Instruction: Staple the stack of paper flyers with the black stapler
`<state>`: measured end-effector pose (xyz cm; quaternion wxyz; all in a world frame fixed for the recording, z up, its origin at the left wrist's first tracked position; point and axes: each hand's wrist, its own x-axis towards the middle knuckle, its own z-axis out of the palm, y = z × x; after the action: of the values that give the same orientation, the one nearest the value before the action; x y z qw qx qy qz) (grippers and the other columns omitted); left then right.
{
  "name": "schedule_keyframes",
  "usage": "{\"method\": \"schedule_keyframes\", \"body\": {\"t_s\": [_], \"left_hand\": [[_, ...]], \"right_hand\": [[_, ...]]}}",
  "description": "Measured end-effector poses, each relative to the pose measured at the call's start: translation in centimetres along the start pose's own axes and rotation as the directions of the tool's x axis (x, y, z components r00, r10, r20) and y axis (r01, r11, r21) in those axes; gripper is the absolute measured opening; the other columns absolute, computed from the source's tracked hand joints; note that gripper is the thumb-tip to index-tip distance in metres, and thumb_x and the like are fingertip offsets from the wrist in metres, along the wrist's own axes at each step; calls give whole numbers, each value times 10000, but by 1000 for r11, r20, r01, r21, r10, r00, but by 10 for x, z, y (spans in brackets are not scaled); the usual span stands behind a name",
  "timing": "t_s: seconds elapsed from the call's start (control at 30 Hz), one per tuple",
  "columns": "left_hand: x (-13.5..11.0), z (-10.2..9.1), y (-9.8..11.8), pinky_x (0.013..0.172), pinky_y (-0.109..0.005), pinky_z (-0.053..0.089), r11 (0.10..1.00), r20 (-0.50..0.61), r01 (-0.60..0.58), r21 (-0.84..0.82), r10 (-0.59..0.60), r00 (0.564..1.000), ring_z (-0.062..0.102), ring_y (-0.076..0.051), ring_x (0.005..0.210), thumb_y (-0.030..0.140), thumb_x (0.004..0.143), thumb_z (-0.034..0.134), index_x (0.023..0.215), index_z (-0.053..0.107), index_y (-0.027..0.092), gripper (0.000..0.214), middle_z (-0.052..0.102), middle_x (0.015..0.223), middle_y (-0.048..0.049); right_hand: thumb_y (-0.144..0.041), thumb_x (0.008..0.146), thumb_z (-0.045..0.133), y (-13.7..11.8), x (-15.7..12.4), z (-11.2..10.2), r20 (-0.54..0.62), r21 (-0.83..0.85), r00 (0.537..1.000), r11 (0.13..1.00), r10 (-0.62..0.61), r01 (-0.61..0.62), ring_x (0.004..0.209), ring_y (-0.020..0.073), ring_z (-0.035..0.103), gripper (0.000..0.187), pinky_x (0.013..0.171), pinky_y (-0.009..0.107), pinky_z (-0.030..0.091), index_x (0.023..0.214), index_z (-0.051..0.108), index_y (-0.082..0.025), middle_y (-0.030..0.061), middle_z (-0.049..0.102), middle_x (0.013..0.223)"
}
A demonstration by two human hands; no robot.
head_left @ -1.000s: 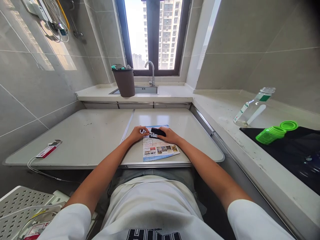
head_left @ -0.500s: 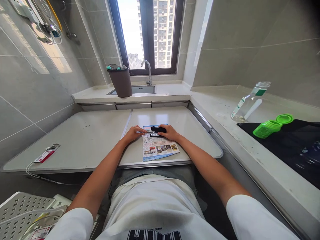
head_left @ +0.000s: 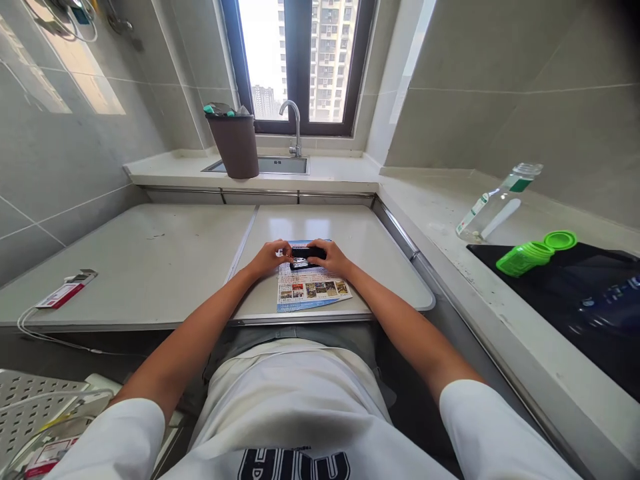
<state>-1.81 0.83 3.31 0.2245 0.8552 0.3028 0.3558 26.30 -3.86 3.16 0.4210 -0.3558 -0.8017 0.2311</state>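
A black stapler [head_left: 306,253] with a shiny metal part between its upper and lower halves is held over a printed leaflet [head_left: 314,289] on the table. My right hand [head_left: 330,257] grips its right end, fingers curled over the upper half. At the stapler's other end, my left hand [head_left: 273,258] is closed, with thumb and fingertips against it. Whether something small is also pinched in those fingertips is too fine to make out. Coloured pictures and small print cover the leaflet, which lies flat beneath both hands.
A white folding table [head_left: 185,267] spans the front. Behind it, a brown bin [head_left: 234,147] stands by the sink [head_left: 283,165] and faucet [head_left: 296,127]. At right are a clear bottle [head_left: 493,203] and an open green container [head_left: 525,259]. A red-and-white box [head_left: 65,291] lies left.
My left hand has curled its fingers and closed in on the stapler's left end. The stapler's two halves look nearer together. The whole view has shifted slightly.
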Motion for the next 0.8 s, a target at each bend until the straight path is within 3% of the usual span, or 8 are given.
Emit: {"method": "schedule_keyframes", "body": {"t_s": [0.23, 0.3, 0.37, 0.5, 0.67, 0.73, 0.8], "left_hand": [[0, 3, 5, 884, -338, 535, 998, 51, 40, 42, -42, 998, 647, -198, 893, 244, 877, 787, 827, 680, 209, 123, 679, 912, -20], [0, 3, 4, 924, -371, 551, 996, 50, 54, 78, -58, 997, 666, -233, 970, 303, 925, 760, 927, 729, 215, 93, 719, 973, -50], [0, 2, 0, 1019, -426, 548, 989, 50, 50, 136, -57, 997, 676, -278, 1108, 363, 982, 708, 1100, 771, 221, 195, 772, 1110, -89], [-6, -7, -18, 1267, -558, 409, 957, 192, 12, 289, -70, 979, 580, -382, 1458, 477, 989, 707, 1408, 755, 239, 484, 695, 1533, -140], [-13, -22, -40, 1315, -568, 387, 923, 200, 102, 371, -187, 962, 521, -401, 1558, 449, 991, 659, 1427, 759, 266, 483, 592, 1654, -147], [-14, -24, -44, 1295, -575, 412, 916, 147, 129, 381, -198, 969, 531, -408, 1540, 444, 982, 669, 1323, 789, 258, 407, 617, 1610, -157], [-14, -22, -46, 1265, -572, 441, 910, 103, 150, 386, -205, 973, 564, -406, 1491, 455, 977, 678, 1225, 793, 251, 342, 670, 1519, -159]], "right_hand": [[-539, 888, 779, -10, -2, 1, 14, -85, 996, 992, 91, -90, 1007, 281, 706, 459, 971, 411, 537, 1221, 770, -225, 80, 804, 1132], [-506, 868, 801, -10, 1, -3, -32, -114, 994, 988, 101, -104, 1003, 284, 714, 419, 974, 414, 542, 1178, 783, -224, 82, 810, 1115], [-477, 875, 796, -6, 4, -9, -147, -141, 979, 977, 138, -159, 978, 280, 722, 374, 960, 413, 552, 1149, 788, -223, 76, 818, 1079], [-428, 919, 741, 10, 6, -28, -447, -232, 857, 892, 256, -387, 1058, 322, 733, 323, 1010, 462, 556, 1159, 777, -214, 115, 826, 1141], [-385, 957, 698, 27, -2, -47, -596, -303, 707, 709, 381, -637, 1136, 370, 724, 346, 995, 473, 563, 1234, 761, -187, 198, 804, 1195], [-374, 961, 704, 31, -4, -49, -582, -327, 693, 658, 426, -679, 1137, 378, 730, 332, 973, 469, 566, 1226, 761, -182, 208, 806, 1177], [-367, 960, 719, 34, -5, -50, -537, -365, 710, 633, 456, -683, 1141, 385, 734, 313, 962, 470, 562, 1210, 765, -184, 211, 809, 1178]]}}
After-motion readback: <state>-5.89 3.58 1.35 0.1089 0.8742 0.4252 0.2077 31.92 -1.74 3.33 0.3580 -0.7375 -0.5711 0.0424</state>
